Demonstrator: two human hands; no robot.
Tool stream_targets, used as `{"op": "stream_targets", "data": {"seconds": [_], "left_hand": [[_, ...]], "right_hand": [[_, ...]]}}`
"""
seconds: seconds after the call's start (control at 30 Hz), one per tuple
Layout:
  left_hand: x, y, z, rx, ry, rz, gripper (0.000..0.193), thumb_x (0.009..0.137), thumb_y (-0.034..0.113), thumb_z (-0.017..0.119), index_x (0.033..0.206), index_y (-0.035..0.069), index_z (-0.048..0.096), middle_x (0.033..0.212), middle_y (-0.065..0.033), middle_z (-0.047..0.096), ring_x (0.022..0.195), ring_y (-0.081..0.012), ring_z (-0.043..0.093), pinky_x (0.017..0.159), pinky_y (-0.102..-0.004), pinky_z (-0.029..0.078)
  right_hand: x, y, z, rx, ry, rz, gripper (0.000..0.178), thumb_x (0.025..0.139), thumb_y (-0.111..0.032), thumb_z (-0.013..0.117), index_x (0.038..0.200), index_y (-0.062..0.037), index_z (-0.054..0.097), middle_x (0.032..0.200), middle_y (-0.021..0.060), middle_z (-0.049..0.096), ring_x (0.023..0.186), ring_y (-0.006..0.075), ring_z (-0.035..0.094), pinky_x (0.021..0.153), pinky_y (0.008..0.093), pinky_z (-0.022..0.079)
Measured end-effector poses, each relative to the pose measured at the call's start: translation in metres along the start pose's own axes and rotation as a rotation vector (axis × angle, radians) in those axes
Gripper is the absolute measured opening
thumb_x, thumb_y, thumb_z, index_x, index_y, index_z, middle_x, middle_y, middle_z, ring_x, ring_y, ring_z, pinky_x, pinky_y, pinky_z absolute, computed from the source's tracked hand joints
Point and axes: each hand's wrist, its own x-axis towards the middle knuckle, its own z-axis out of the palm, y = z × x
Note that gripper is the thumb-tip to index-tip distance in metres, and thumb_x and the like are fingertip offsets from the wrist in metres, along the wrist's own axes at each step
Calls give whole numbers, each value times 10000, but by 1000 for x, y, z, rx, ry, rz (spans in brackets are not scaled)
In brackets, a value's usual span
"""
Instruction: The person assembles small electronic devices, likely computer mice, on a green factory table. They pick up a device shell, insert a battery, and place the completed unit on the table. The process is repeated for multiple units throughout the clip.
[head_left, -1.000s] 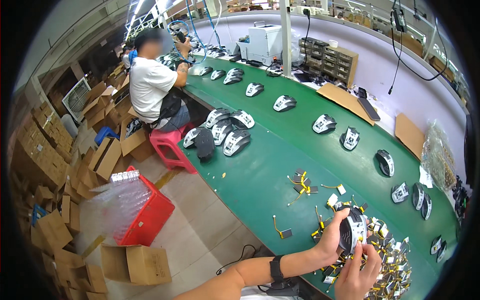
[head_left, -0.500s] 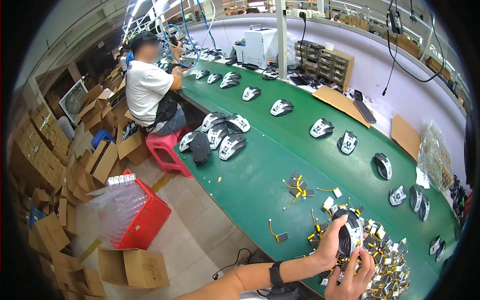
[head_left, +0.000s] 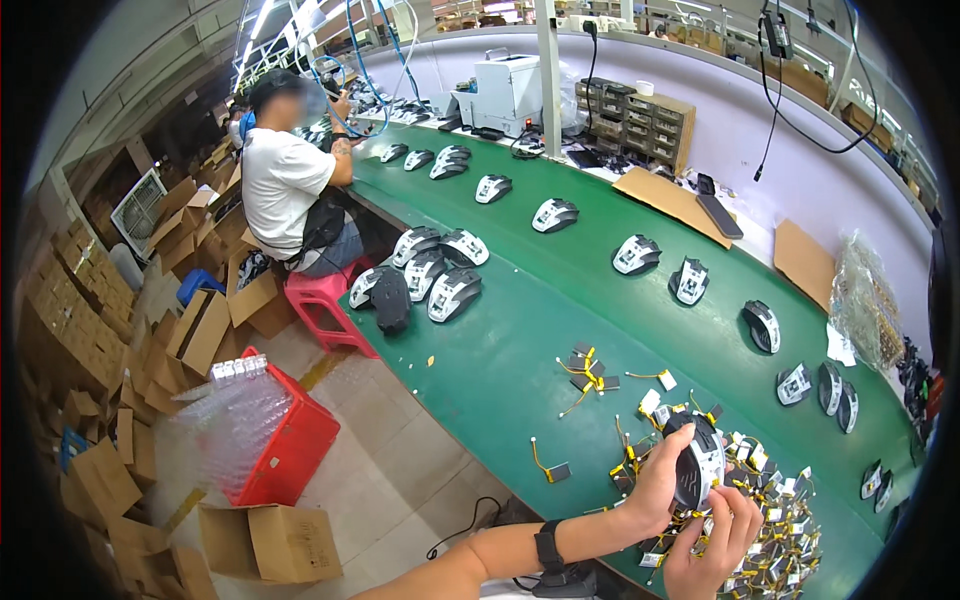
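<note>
My left hand [head_left: 655,488] is closed around a black and silver-white computer mouse [head_left: 702,466], thumb on its upper side, above a heap of small battery packs [head_left: 785,530] with yellow leads and white plugs. My right hand [head_left: 712,545] has its fingertips drawn together at the mouse's lower end, where a bit of yellow shows. Whatever the fingertips pinch is too small to make out. Left of the heap lie a small cluster of battery packs [head_left: 585,372] and a single battery pack [head_left: 557,472].
Several mice [head_left: 690,281] stand in a line along the green bench [head_left: 520,400]; more mice [head_left: 455,294] are grouped near its left edge. A person [head_left: 290,180] sits on a pink stool [head_left: 325,315] at far left. A red crate [head_left: 290,445] and cardboard boxes [head_left: 270,540] stand on the floor.
The view has shifted slightly, so the bench and mice sit a little further left. My right hand's fingers have moved a little at the mouse's lower end; my left hand keeps its hold.
</note>
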Motion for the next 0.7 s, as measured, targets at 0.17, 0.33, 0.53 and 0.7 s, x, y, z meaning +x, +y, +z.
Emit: {"op": "stream_targets", "data": {"seconds": [0.17, 0.33, 0.53, 0.7], "left_hand": [[-7, 3, 7, 13, -83, 29, 479, 997, 386, 412, 1246, -12, 507, 1158, -122, 624, 971, -245, 656, 808, -369, 556], [-11, 9, 9, 112, -93, 53, 486, 998, 382, 399, 1249, -19, 508, 1196, -134, 613, 965, -244, 651, 797, -367, 548], [-8, 10, 14, 63, -113, 79, 532, 988, 425, 379, 1273, -12, 485, 1228, -133, 590, 971, -268, 640, 795, -390, 551], [-4, 17, 22, -62, -99, -11, 552, 959, 472, 369, 1242, 18, 505, 1176, -161, 615, 972, -297, 651, 786, -437, 567]], "right_hand": [[-10, -4, -3, 61, 43, -15, 335, 810, -3, 635, 1144, 15, 617, 1136, 172, 624, 1053, 353, 566, 939, 458, 434], [-24, -13, -2, -43, 43, -46, 442, 822, -66, 675, 1237, 27, 556, 1139, 168, 639, 1007, 356, 598, 945, 456, 450], [-16, 11, -12, 390, -127, 74, 504, 801, -35, 698, 1279, -2, 540, 1149, 188, 642, 1027, 340, 619, 895, 460, 463], [-20, 21, 8, 228, -30, -32, 511, 642, 46, 626, 1150, -13, 620, 1141, 139, 650, 966, 289, 580, 852, 377, 474]]}}
